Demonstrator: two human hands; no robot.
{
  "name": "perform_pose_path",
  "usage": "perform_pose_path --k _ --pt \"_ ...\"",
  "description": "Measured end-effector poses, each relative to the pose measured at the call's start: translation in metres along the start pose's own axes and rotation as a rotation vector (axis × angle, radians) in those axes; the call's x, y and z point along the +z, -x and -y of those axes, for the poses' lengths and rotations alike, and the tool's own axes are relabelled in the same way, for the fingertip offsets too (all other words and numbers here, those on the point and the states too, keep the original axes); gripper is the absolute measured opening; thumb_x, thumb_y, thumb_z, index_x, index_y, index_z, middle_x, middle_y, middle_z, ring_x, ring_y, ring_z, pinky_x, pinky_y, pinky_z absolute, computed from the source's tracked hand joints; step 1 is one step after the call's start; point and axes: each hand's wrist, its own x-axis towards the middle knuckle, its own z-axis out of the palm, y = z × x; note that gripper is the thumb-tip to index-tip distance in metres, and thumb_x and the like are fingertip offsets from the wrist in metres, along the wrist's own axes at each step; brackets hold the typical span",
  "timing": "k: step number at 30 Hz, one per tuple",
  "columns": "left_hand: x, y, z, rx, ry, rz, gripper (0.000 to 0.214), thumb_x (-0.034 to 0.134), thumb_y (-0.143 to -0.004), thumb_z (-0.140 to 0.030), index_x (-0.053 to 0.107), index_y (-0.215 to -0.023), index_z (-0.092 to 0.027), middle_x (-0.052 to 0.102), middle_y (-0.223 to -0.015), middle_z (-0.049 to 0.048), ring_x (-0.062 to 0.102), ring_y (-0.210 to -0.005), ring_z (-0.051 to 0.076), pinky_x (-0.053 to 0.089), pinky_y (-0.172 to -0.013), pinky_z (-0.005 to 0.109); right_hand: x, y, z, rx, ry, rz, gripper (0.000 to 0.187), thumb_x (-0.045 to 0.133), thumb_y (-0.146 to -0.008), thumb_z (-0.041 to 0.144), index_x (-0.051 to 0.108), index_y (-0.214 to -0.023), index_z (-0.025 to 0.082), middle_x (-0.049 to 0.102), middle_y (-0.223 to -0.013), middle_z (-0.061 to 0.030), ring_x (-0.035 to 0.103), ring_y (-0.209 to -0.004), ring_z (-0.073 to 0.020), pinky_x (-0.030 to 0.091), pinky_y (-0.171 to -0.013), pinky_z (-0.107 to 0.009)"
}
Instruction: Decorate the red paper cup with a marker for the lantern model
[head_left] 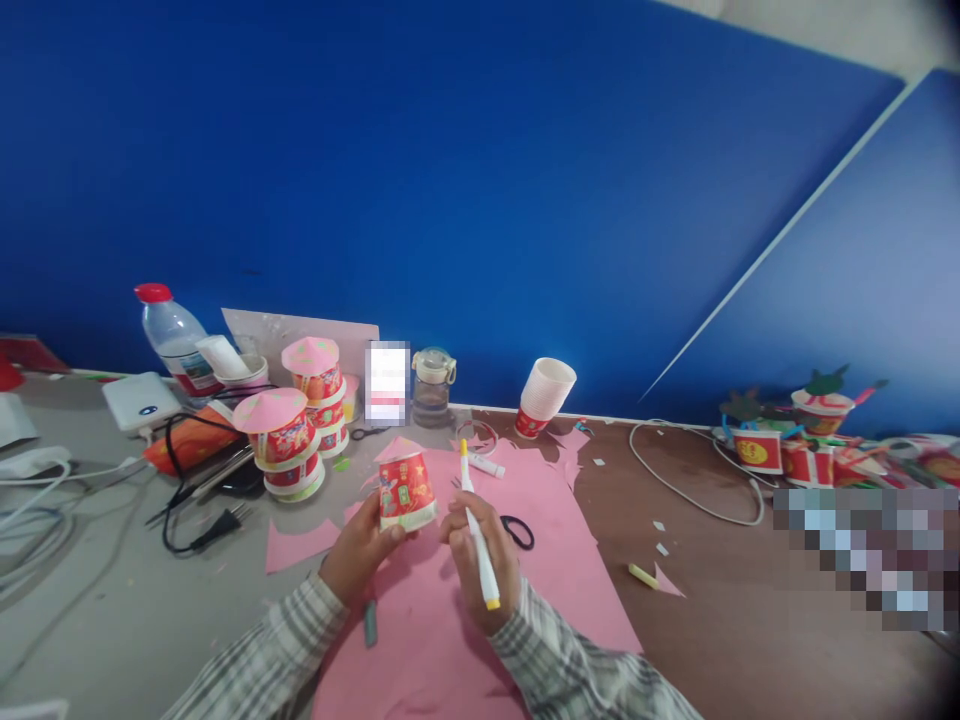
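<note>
My left hand [358,548] is closed round a red printed paper cup [406,490], whose pale, wider rim faces down. In my right hand [484,560] is a white marker [481,545] with yellow at both ends, its upper end pointing away from me. I cannot tell whether it is capped. Cup and marker are apart. Under both hands lies a large pink paper sheet [555,590]. A pair of scissors with a black handle loop [519,533] is partly hidden by my right hand. Near my left wrist rests a grey stick-like tool [370,623].
Cup models with pink cone roofs [271,412] stand at left, beside black cables and a plug [217,528]. A bottle [176,340], a water jar [433,390] and stacked paper cups [546,392] line the blue partition [480,200]. Decorated cups [759,450] sit far right.
</note>
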Motion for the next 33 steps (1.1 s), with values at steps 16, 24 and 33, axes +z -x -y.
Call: perform_pose_path --k 16,24,33 --pt "0.001 0.000 0.003 -0.037 0.093 -0.023 0.042 0.063 -0.051 -0.040 0.058 -0.085 -0.016 0.065 -0.073 0.0096 0.058 -0.066 0.030 0.050 -0.057 0.044 -0.007 -0.006 0.006 -0.114 0.002 0.121 0.033 0.047 -0.083 0.022 0.052 -0.116 0.020 0.062 -0.082 -0.0049 0.062 -0.071 -0.0208 0.055 -0.066 -0.036" --pt "0.001 0.000 -0.001 -0.013 0.022 -0.004 0.042 0.062 -0.052 -0.040 0.056 -0.086 -0.017 0.064 -0.073 0.0089 0.058 -0.066 0.030 0.049 -0.057 0.044 -0.005 -0.002 0.007 -0.204 -0.006 0.174 0.030 0.047 -0.084 0.024 0.058 -0.111 0.019 0.067 -0.087 -0.0079 0.065 -0.077 -0.0232 0.056 -0.070 -0.035" --pt "0.001 -0.001 -0.002 0.017 -0.045 -0.009 0.040 0.061 -0.052 -0.039 0.056 -0.084 -0.016 0.065 -0.071 0.0084 0.057 -0.064 0.029 0.048 -0.056 0.042 0.000 -0.004 0.012 -0.188 0.071 0.098 0.021 0.049 -0.080 0.023 0.060 -0.097 0.020 0.070 -0.083 -0.0060 0.068 -0.083 -0.0236 0.057 -0.074 -0.033"
